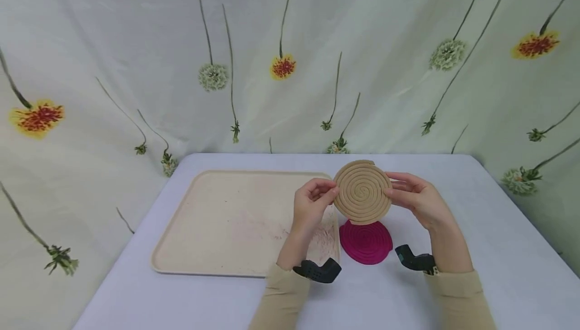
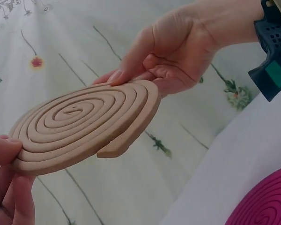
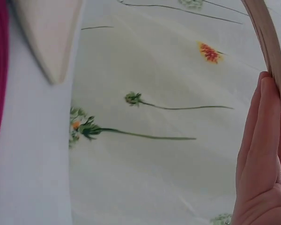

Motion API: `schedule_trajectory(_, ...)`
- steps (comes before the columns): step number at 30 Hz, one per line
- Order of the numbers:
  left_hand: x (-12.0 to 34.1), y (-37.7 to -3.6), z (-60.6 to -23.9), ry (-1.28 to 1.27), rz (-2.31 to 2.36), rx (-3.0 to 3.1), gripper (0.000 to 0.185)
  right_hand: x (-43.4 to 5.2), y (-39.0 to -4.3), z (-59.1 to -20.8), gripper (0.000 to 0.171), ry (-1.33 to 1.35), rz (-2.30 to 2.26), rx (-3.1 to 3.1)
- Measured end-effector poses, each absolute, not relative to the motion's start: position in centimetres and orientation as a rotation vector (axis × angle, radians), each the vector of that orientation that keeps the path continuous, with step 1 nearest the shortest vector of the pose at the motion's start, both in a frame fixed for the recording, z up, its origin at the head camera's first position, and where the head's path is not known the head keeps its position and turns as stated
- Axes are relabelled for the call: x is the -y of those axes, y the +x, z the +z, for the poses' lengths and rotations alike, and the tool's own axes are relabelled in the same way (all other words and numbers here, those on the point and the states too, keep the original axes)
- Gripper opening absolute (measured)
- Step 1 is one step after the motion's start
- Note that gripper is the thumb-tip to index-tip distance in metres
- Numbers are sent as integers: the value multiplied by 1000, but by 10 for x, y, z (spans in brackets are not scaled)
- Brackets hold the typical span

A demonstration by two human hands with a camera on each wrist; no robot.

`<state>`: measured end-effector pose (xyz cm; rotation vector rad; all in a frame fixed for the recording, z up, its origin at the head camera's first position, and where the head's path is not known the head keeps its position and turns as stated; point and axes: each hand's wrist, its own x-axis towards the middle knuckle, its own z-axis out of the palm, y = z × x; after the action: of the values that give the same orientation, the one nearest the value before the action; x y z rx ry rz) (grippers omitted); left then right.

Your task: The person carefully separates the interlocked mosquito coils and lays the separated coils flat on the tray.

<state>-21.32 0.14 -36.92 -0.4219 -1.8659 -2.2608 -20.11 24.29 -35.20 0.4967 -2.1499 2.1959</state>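
Observation:
A flat tan coil disc [image 1: 362, 192], wound in a spiral like rolled clay, is held up above the table between both hands. My left hand [image 1: 310, 204] pinches its left edge, thumb on the face toward me. At the opposite edge my right hand [image 1: 419, 200] grips it between thumb and fingers. In the left wrist view the tan disc [image 2: 79, 122] shows its spiral face and the loose outer end of the coil. Only its thin edge [image 3: 270, 51] appears in the right wrist view. Below it on the table lies a magenta coil disc [image 1: 366, 243], its top partly hidden.
A shallow beige tray [image 1: 226, 224] with reddish smudges on its right side lies on the left of the white table [image 1: 489, 209]. Its right edge runs behind my left forearm. A flower-print cloth [image 1: 254, 108] hangs behind the table.

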Motion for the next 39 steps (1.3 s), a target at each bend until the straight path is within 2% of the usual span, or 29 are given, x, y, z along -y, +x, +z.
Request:
schedule_trajectory(9, 40, -212, -356, -505, -2235, 1857, 15, -210, -202, -338, 43, 783, 2256, 1992)
schedule_trajectory(18, 55, -211, -357, -552, -2012, 1982, 12, -180, -197, -349, 26, 563, 2203, 2143)
schedule_trajectory(23, 51, -213, -361, -548, -1918, 2128, 17, -168, -193, -350, 36, 527, 2174, 2261)
schedule_trajectory(29, 44, -215, -370, -642, -1888, 2241, 38, -150, -186, -346, 37, 422, 2128, 2275)
schedule_trajectory(35, 38, -213, -373, -698, -1725, 2222, 40, -132, -177, -345, 37, 304, 1875, 2286)
schedule_trajectory(39, 37, -212, -372, -764, -1889, 2117, 40, -125, -172, -346, 33, 357, 1840, 2234)
